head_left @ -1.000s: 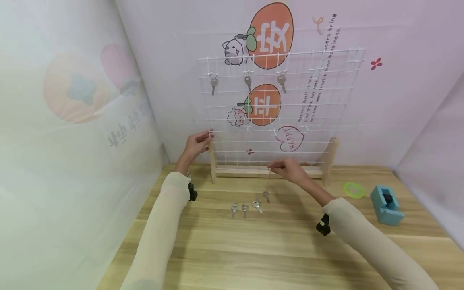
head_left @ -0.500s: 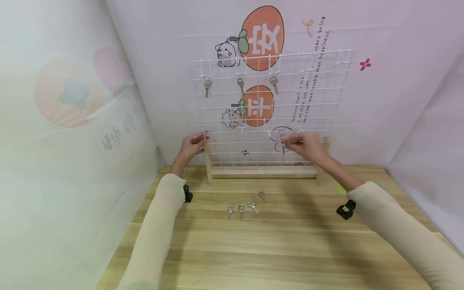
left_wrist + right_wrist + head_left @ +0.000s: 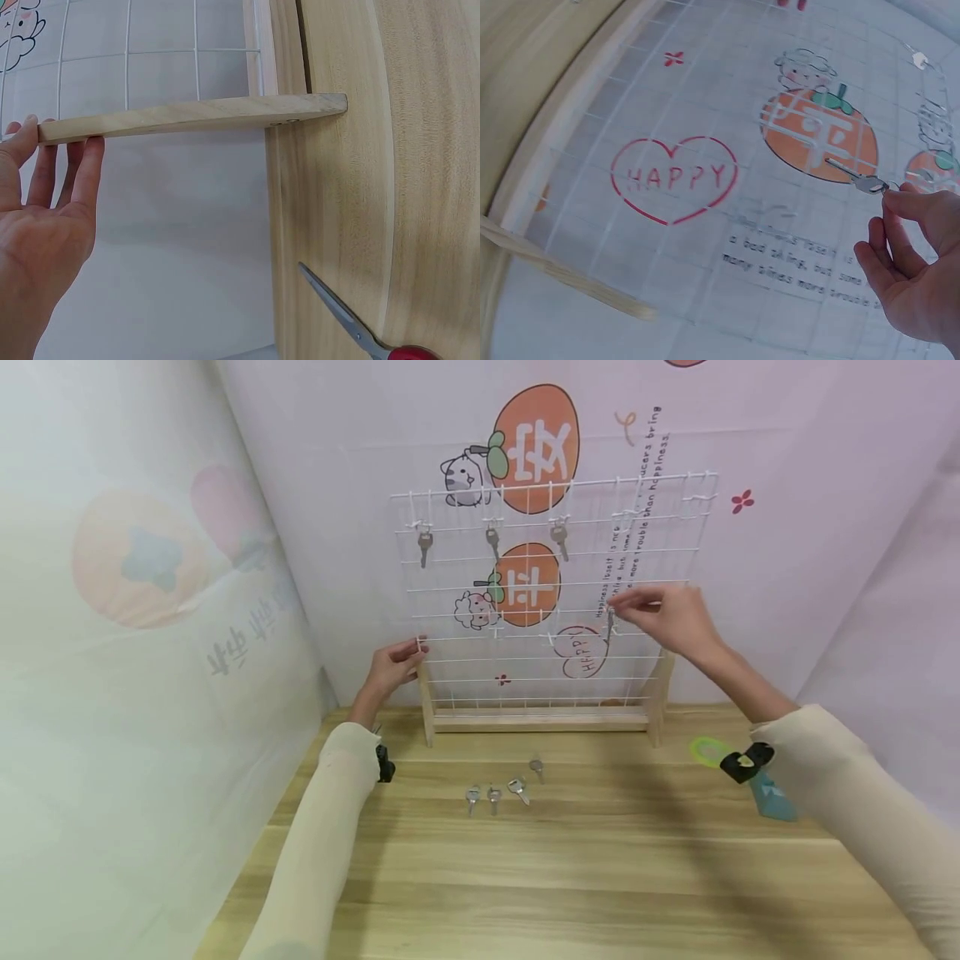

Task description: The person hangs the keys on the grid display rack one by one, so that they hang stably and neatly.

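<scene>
My right hand pinches a silver key by its ring between thumb and forefinger, holding it in front of the white wire grid. The key hangs just below my fingertips in the head view. At the rack's left side, my left hand grips the top of the wooden upright, thumb on one face and fingers on the other. Three keys hang from hooks along the grid's upper part, among them the left key and the right key. Several keys, including one key, lie on the table.
Scissors with a red handle lie on the table by the left wrist. A green ring and a blue tape dispenser, partly behind the right sleeve, are at the right. Empty hooks stick out at the grid's upper right.
My right hand has risen from near the rack's wooden base, up and to the right, carrying the key. My left hand stays on the upright. The head view has shifted slightly.
</scene>
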Demonstrator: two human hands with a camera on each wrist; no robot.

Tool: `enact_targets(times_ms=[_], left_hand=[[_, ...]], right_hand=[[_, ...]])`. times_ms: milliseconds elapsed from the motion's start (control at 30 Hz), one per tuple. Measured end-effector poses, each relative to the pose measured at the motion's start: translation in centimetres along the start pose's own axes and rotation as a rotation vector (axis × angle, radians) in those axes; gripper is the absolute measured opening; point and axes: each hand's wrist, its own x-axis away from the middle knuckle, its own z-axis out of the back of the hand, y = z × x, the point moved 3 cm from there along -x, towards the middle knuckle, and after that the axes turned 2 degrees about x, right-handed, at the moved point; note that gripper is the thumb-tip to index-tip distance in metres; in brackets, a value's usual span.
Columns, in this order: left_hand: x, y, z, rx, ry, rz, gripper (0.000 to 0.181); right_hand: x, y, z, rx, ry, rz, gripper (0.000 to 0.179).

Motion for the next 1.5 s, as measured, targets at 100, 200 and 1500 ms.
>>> enact_targets(times_ms=[100,200,1500], left_hand=[[0.1,-0.1,0.0,0.004,0.000,-0.007,0.040],[0.1,-0.2,0.0,0.019,-0.005,-0.015,0.040],[1.1,1.8,-0.3,0.060,-0.049,0.032,0.044]], right_hand=[[-0.8,-0.5,1.5,-0.008,0.066,-0.010,0.015],[-1.7,-1.2,3.0,-0.036,0.136,-0.018,0.016],[-3.7,-2.8,5.3,-0.080,0.329,-0.096,0.033]])
